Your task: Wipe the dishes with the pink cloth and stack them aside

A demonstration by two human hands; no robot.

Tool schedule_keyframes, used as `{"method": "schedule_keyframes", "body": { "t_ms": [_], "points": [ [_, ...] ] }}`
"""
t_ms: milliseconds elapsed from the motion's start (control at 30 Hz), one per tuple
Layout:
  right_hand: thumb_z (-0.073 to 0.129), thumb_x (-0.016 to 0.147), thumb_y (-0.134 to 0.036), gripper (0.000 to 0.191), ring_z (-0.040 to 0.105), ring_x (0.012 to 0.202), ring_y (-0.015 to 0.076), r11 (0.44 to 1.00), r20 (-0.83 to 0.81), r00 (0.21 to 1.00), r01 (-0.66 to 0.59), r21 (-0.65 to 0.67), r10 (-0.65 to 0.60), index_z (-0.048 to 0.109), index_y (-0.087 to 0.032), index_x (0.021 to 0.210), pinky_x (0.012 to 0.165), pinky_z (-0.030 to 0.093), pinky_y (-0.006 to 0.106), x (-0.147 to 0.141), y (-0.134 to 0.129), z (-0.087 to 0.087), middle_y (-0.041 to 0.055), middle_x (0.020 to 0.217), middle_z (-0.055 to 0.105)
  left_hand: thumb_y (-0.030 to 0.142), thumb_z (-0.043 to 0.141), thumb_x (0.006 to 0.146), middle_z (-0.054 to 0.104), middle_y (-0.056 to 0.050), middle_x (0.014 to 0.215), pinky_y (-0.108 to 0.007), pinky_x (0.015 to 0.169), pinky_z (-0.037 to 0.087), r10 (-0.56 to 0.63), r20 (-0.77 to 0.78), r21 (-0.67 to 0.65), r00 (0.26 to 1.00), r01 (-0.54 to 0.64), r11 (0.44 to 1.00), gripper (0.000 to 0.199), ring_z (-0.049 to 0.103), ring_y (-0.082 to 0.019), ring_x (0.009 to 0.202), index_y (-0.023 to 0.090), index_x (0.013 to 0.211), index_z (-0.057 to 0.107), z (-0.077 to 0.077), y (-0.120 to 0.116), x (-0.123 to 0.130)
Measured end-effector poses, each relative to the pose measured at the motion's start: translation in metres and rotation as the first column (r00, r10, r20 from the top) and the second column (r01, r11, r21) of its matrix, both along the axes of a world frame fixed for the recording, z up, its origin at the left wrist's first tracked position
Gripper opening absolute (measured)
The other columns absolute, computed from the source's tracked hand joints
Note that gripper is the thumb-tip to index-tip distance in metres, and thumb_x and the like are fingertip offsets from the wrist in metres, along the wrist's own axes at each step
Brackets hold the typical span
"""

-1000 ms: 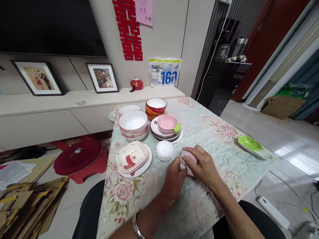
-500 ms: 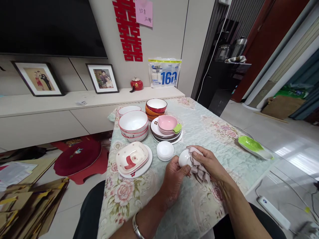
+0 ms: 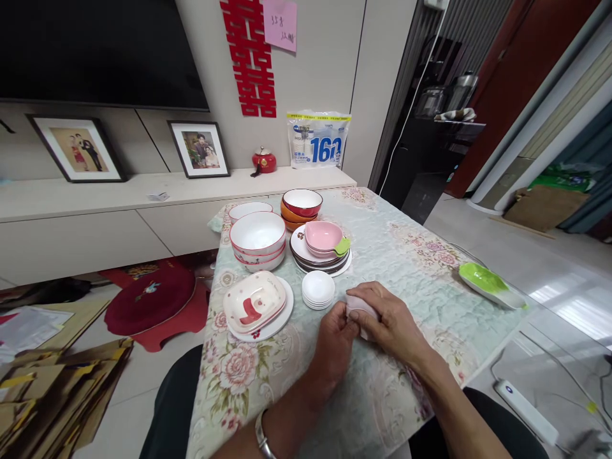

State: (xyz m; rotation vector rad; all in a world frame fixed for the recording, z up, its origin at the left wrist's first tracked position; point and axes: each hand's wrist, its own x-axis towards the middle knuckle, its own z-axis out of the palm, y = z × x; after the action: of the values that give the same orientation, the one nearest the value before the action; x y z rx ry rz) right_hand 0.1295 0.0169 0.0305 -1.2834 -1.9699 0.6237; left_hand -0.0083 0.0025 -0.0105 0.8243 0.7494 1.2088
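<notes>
Half a second ago the small white dish showed its face beside the cloth; now the right hand (image 3: 389,322) has come back over it, and only a sliver of the small white dish (image 3: 357,305) peeks out between the two hands. The cloth itself is hidden under the palm. It reads as another wiping pass on the same dish, so the rubbing is not finished.

From the head camera, the left hand (image 3: 335,344) meets the dish from the near side, its fingers (image 3: 345,317) closed on the rim, while the right hand's fingers curl down over the top. The dish sits just above the bench (image 3: 406,255), near the middle of its near edge. Just beside it, toward the far edge, stands a stack of small white dishes (image 3: 318,289). Further left lies a red-patterned tray (image 3: 253,301), and a green leaf dish (image 3: 485,280) rests at the right edge.
</notes>
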Motion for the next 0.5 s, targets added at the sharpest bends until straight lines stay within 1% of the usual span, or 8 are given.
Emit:
{"method": "schedule_keyframes", "body": {
  "t_ms": [67,167,233,267,333,400,467,500],
  "points": [
    [0.058,0.090,-0.036,0.030,0.062,0.105,0.0238,0.999,-0.084,0.996,0.016,-0.043,-0.020,0.069,-0.024,0.116,0.094,0.047,0.037,0.005,0.004,-0.003,0.0072,0.112,0.067,0.027,0.073,0.071,0.063,0.001,0.070,-0.027,0.067,0.046,0.007,0.013,-0.010,1.000,-0.007,1.000,0.016,0.057,-0.015,0.067,0.016,0.075,0.061,0.001,0.000,0.000],
    [0.055,0.091,-0.046,0.036,0.065,0.092,0.0231,0.970,-0.243,0.960,0.085,-0.228,-0.142,0.070,-0.019,0.110,0.083,0.051,0.035,0.016,0.013,-0.011,0.0057,0.099,0.071,0.028,0.076,0.069,0.066,-0.002,0.075,-0.033,0.076,0.051,0.018,0.061,-0.069,0.998,-0.014,0.998,0.019,0.063,-0.017,0.073,0.016,0.077,0.063,0.005,-0.001,0.000],
    [0.054,0.091,-0.051,0.041,0.065,0.083,0.0223,0.941,-0.298,0.935,0.089,-0.325,-0.191,0.070,-0.017,0.106,0.075,0.052,0.033,0.020,0.016,-0.016,0.0052,0.092,0.072,0.027,0.078,0.067,0.067,-0.002,0.077,-0.035,0.079,0.052,0.031,0.110,-0.094,0.993,-0.021,0.995,0.021,0.063,-0.017,0.075,0.016,0.077,0.064,0.008,-0.001,0.001],
    [0.053,0.092,-0.052,0.042,0.065,0.083,0.0223,0.938,-0.303,0.933,0.088,-0.336,-0.196,0.070,-0.016,0.107,0.074,0.052,0.033,0.021,0.016,-0.016,0.0053,0.092,0.072,0.027,0.079,0.067,0.066,-0.002,0.077,-0.035,0.080,0.052,0.039,0.136,-0.100,0.990,-0.026,0.995,0.021,0.062,-0.017,0.075,0.015,0.077,0.064,0.009,0.000,0.001],
    [0.051,0.093,-0.050,0.042,0.066,0.091,0.0235,0.960,-0.262,0.949,0.105,-0.261,-0.176,0.070,-0.017,0.110,0.081,0.052,0.035,0.018,0.013,-0.015,0.0068,0.100,0.072,0.026,0.080,0.066,0.066,-0.001,0.077,-0.034,0.079,0.052,0.049,0.169,-0.107,0.984,-0.031,0.994,0.022,0.061,-0.016,0.075,0.015,0.075,0.064,0.009,0.000,0.001],
    [0.052,0.094,-0.045,0.038,0.063,0.104,0.0246,0.988,-0.177,0.976,0.112,-0.105,-0.129,0.069,-0.019,0.117,0.092,0.049,0.037,0.014,0.009,-0.010,0.0085,0.114,0.070,0.026,0.079,0.067,0.066,-0.001,0.076,-0.033,0.076,0.052,0.039,0.181,-0.095,0.983,-0.022,0.995,0.021,0.061,-0.015,0.074,0.015,0.075,0.063,0.007,0.000,0.002],
    [0.053,0.094,-0.040,0.037,0.060,0.114,0.0250,0.997,-0.102,0.992,0.076,0.026,-0.073,0.067,-0.022,0.123,0.098,0.046,0.039,0.011,0.005,-0.005,0.0095,0.123,0.066,0.027,0.078,0.069,0.066,-0.002,0.076,-0.032,0.075,0.051,0.015,0.188,-0.073,0.982,-0.001,0.997,0.020,0.060,-0.015,0.073,0.015,0.077,0.063,0.005,-0.001,0.002],
    [0.054,0.094,-0.039,0.037,0.059,0.115,0.0250,0.997,-0.082,0.995,0.053,0.059,-0.048,0.066,-0.023,0.125,0.099,0.046,0.040,0.010,0.004,-0.003,0.0097,0.124,0.066,0.027,0.078,0.070,0.066,-0.002,0.076,-0.032,0.074,0.051,0.005,0.190,-0.065,0.982,0.007,0.998,0.020,0.060,-0.015,0.073,0.015,0.077,0.063,0.005,-0.001,0.002]
  ]
}}
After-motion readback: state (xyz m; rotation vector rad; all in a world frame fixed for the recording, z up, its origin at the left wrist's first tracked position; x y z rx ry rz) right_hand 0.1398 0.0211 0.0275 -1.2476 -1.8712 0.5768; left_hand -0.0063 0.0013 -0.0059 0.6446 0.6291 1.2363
